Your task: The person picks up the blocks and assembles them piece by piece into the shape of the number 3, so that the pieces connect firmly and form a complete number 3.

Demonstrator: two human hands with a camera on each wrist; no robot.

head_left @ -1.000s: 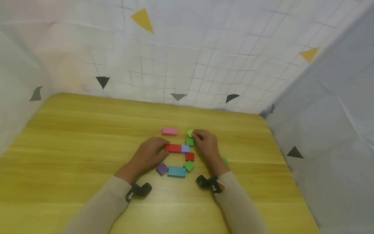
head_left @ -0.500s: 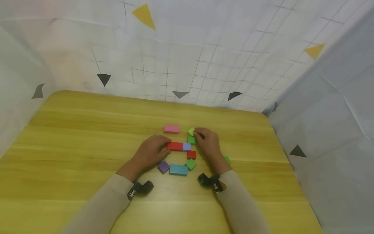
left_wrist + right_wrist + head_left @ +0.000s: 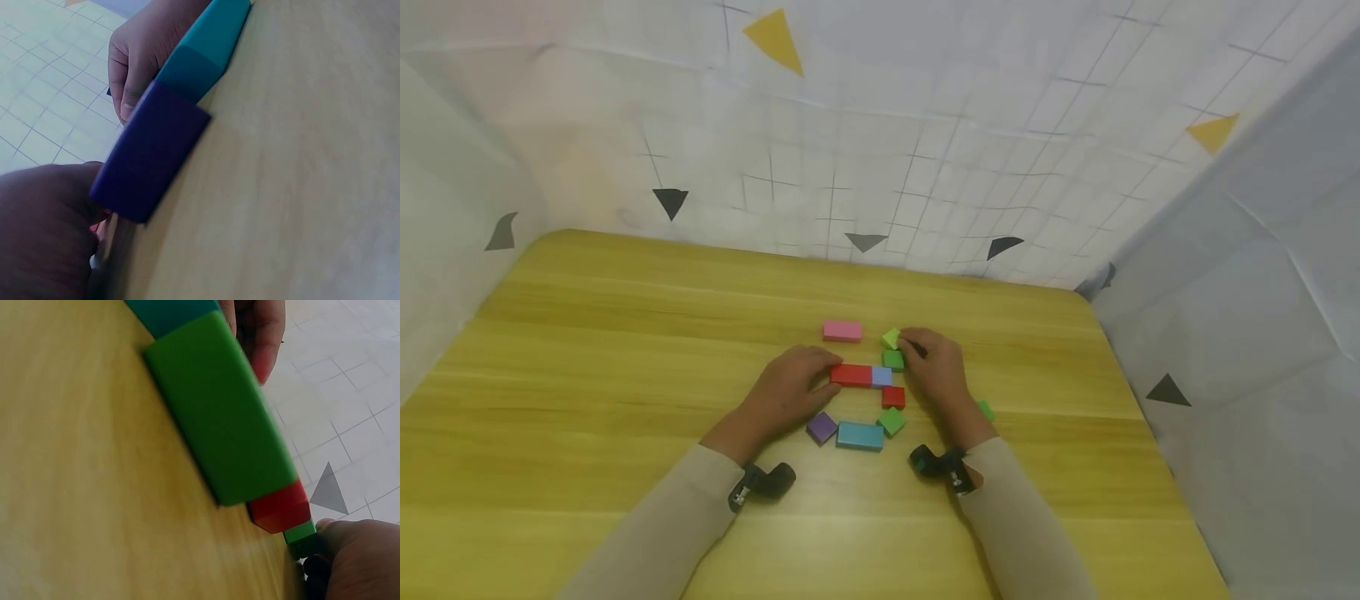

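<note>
Grasps with the left grip (image 3: 786, 390) the left end of a long, smooth, bright red rectangular block (image 3: 852, 375). Lies flat near the middle of the yellow-brown, wood-grained worktop (image 3: 625, 333), long axis running left to right, with its right end against a small periwinkle-blue block (image 3: 882, 377). Looks evenly coloured.

Pinches with the right grip (image 3: 936, 367) the right side of a small lime-green block (image 3: 891, 338). Sits askew to its neighbours, just beyond a squarely set mid-green block (image 3: 892, 360); looks pale and bright on top. Cannot tell its full shape, being partly covered.

On the near side, shows a small dark-red block (image 3: 893, 397), then a diagonally turned light-green block (image 3: 891, 422) by a teal rectangular block (image 3: 860, 436), pointing lengthwise left to right beside an askew purple block (image 3: 822, 427). Beyond, shows a pink rectangular block (image 3: 842, 331), likewise lengthwise.
</note>
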